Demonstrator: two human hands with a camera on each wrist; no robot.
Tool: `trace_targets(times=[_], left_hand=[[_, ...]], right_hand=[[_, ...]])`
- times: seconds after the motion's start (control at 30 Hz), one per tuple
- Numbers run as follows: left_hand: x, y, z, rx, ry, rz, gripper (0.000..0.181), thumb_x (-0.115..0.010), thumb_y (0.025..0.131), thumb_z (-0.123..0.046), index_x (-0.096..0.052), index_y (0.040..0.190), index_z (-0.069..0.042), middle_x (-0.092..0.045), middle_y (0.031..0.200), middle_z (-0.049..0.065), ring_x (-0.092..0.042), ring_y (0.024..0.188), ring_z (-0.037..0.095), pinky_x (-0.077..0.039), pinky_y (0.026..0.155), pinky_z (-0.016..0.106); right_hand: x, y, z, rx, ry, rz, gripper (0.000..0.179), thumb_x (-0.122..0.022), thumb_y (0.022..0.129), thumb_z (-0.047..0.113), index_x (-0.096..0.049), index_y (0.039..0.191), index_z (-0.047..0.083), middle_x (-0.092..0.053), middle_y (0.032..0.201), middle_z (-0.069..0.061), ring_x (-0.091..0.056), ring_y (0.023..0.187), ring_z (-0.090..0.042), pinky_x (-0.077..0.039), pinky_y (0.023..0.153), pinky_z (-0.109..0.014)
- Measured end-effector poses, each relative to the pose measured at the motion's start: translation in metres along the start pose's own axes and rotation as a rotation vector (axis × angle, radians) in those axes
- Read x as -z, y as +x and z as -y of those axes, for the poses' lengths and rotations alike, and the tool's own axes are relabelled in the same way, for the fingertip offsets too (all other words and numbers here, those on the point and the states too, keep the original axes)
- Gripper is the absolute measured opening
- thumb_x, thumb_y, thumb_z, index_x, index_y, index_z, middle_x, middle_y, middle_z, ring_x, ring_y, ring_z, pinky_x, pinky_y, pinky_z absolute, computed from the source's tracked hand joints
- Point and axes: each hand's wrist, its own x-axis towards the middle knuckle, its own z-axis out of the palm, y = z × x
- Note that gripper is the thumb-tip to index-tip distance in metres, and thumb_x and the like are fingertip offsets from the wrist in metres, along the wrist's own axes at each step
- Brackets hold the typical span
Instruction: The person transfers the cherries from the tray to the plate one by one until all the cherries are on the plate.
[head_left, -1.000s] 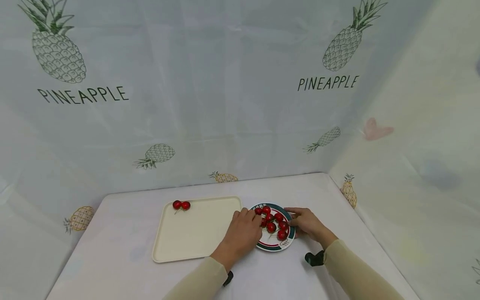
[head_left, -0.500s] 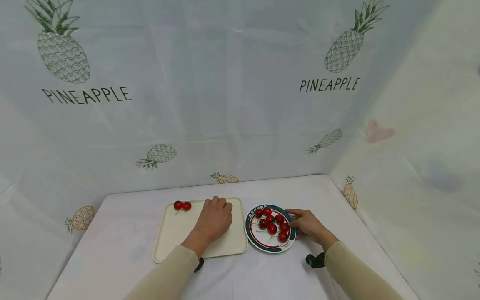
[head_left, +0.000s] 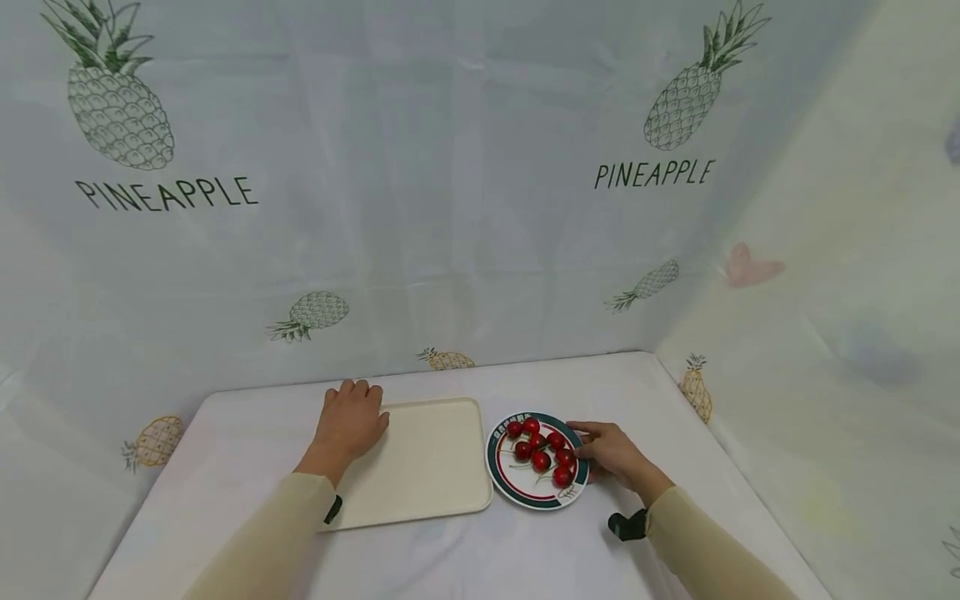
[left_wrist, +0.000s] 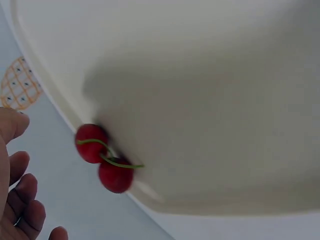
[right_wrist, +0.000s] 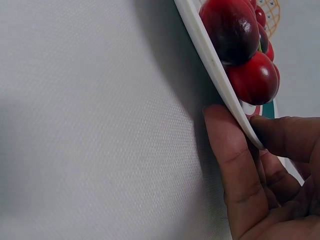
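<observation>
My left hand (head_left: 351, 423) hovers over the far left corner of the cream tray (head_left: 442, 458). Two red cherries (left_wrist: 116, 175) with green stems sit at that corner in the left wrist view; the hand hides them from the head camera. Its loosely bent fingers (left_wrist: 30, 187) show beside the cherries, with nothing seen between them. On the right, a white plate (head_left: 525, 492) with a green and red rim carries several cherries (head_left: 541, 461). My right hand (head_left: 615, 452) pinches its right edge, one finger underneath and another on top of the rim (right_wrist: 220, 75).
The plate stands close to the tray's right side on a white-covered table (head_left: 420, 558). Behind rises a pale curtain (head_left: 450, 208) printed with pineapples, and another sheet (head_left: 825, 375) hangs on the right. Dark wrist mounts (head_left: 628, 525) protrude below the sleeves.
My left hand has travelled from the plate's left side across the tray to its far left corner, covering the two cherries there. My right hand keeps its grip on the plate.
</observation>
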Motion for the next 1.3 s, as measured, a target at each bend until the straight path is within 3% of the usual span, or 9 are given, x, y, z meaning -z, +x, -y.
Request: trace_targets(times=[0.13, 0.33, 0.63, 1.0, 1.3], left_hand=[[-0.006, -0.001, 0.011, 0.033, -0.012, 0.060, 0.036, -0.073, 0.098, -0.035, -0.063, 0.113, -0.004, -0.061, 0.106, 0.014, -0.052, 0.101, 0.037, -0.042, 0.087, 0.058], [-0.013, 0.001, 0.016, 0.044, 0.003, 0.070, 0.047, -0.077, 0.096, -0.040, -0.064, 0.121, -0.002, -0.063, 0.111, 0.018, -0.054, 0.105, 0.039, -0.043, 0.088, 0.060], [-0.014, -0.008, 0.025, 0.068, 0.008, 0.069, 0.037, -0.074, 0.097, -0.030, -0.063, 0.113, 0.001, -0.062, 0.105, 0.018, -0.053, 0.101, 0.040, -0.044, 0.086, 0.060], [-0.018, -0.028, 0.050, 0.118, -0.002, 0.059, 0.035, -0.074, 0.094, -0.024, -0.063, 0.113, 0.004, -0.062, 0.102, 0.018, -0.052, 0.097, 0.040, -0.043, 0.083, 0.061], [-0.013, -0.020, 0.035, 0.085, 0.001, 0.085, 0.040, -0.077, 0.094, -0.028, -0.063, 0.115, 0.003, -0.062, 0.105, 0.018, -0.052, 0.100, 0.039, -0.044, 0.086, 0.059]], right_hand=[[-0.001, 0.001, -0.002, -0.001, 0.006, -0.004, 0.054, -0.071, 0.094, 0.001, -0.061, 0.147, 0.009, -0.065, 0.129, -0.021, -0.066, 0.082, -0.024, -0.060, 0.064, -0.037], [-0.001, 0.003, -0.002, 0.009, 0.014, -0.007, 0.054, -0.070, 0.094, 0.001, -0.062, 0.146, 0.009, -0.066, 0.134, -0.021, -0.068, 0.083, -0.023, -0.061, 0.062, -0.038], [-0.004, 0.003, -0.002, -0.001, 0.009, 0.002, 0.053, -0.071, 0.095, 0.003, -0.061, 0.147, 0.009, -0.068, 0.126, -0.019, -0.068, 0.078, -0.023, -0.060, 0.061, -0.036], [-0.002, 0.003, -0.001, -0.001, -0.007, -0.025, 0.054, -0.069, 0.095, 0.000, -0.061, 0.147, 0.009, -0.062, 0.140, -0.025, -0.068, 0.087, -0.023, -0.062, 0.065, -0.040], [-0.004, 0.003, -0.002, 0.000, 0.000, -0.025, 0.054, -0.071, 0.094, 0.001, -0.062, 0.147, 0.009, -0.063, 0.137, -0.024, -0.068, 0.082, -0.023, -0.061, 0.063, -0.038]])
